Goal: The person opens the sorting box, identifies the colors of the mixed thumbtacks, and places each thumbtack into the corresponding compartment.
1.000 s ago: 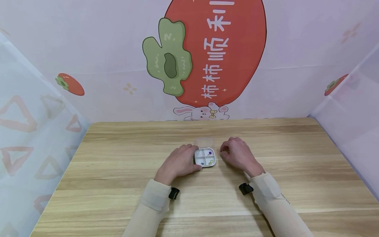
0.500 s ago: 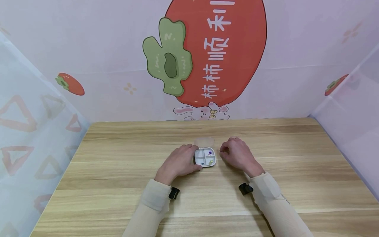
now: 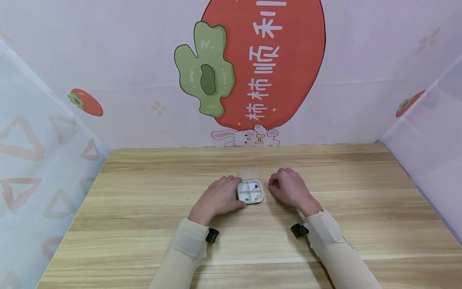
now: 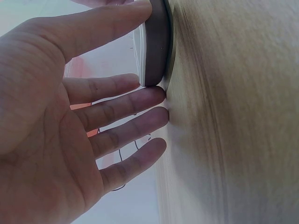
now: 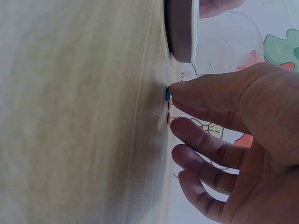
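Observation:
A small white pill box [image 3: 250, 191] with a four-way divider lies on the table, its clear lid [image 3: 248, 173] folded back. My left hand [image 3: 219, 197] holds it from the left between thumb and index finger, the other fingers spread beside it. Tiny pieces lie inside: a purple one [image 3: 256, 186], yellow-green ones [image 3: 257, 197] and a blue one [image 3: 247, 199]. Right of the box, my right hand [image 3: 288, 188] is low on the table. In the right wrist view its thumb and index finger meet at a small blue piece [image 5: 168, 93], beside a small red piece [image 5: 169, 113].
The wooden table [image 3: 162, 241] runs back to a printed cloth wall [image 3: 144, 120] with a big persimmon and a rabbit drawing. More cloth hangs at both sides. A black camera strap piece [image 3: 212, 235] is on each wrist.

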`<state>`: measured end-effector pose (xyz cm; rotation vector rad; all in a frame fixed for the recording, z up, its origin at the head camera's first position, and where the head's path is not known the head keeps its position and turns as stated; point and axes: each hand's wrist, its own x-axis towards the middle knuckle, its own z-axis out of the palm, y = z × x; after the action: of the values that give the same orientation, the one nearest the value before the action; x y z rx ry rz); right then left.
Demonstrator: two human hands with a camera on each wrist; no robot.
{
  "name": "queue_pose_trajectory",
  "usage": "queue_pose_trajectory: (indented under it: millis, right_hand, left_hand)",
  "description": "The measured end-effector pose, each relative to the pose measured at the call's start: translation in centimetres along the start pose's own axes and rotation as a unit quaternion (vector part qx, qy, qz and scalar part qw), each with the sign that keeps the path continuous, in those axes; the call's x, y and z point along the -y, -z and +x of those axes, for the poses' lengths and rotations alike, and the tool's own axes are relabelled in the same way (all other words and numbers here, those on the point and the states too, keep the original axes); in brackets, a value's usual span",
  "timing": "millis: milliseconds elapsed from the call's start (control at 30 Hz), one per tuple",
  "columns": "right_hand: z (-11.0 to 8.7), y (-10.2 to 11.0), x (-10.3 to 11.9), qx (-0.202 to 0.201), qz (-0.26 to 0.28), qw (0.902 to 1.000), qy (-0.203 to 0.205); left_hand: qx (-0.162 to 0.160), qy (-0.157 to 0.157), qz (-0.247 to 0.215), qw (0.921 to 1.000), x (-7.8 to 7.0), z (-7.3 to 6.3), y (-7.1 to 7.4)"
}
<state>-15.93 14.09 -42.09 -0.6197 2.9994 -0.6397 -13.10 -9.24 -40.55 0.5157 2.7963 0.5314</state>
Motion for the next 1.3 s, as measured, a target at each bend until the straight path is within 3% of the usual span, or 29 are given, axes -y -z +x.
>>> queue_pose_trajectory:
  millis: [1300]
  right_hand:
    - [0.0,-0.05,0.1,-0.005,-0.001,1.0,0.008]
  left_hand:
    - [-0.004,-0.009,0.001,0.9999,0.08,-0.1,0.11]
